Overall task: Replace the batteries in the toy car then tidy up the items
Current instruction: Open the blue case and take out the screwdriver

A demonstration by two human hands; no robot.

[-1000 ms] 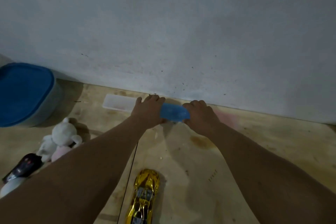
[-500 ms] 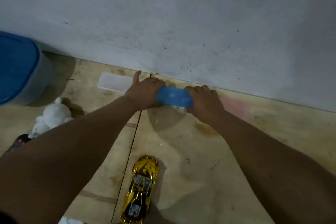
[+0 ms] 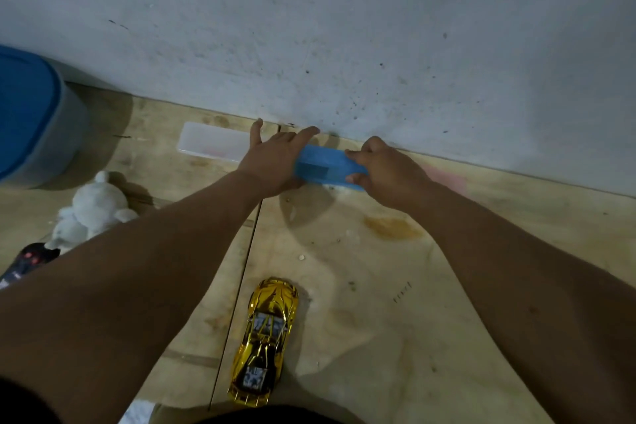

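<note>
The left hand [image 3: 275, 165] has straightened its fingers [image 3: 304, 134] over the blue box [image 3: 323, 165]; the right hand [image 3: 389, 175] pinches its end.

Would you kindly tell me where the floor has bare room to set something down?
The widest bare plywood floor lies right of the gold toy car, up to the wall. A smaller patch lies between that car and the blue box. The left is crowded: blue-lidded tub, white plush toy, dark toy, clear lid.
</note>
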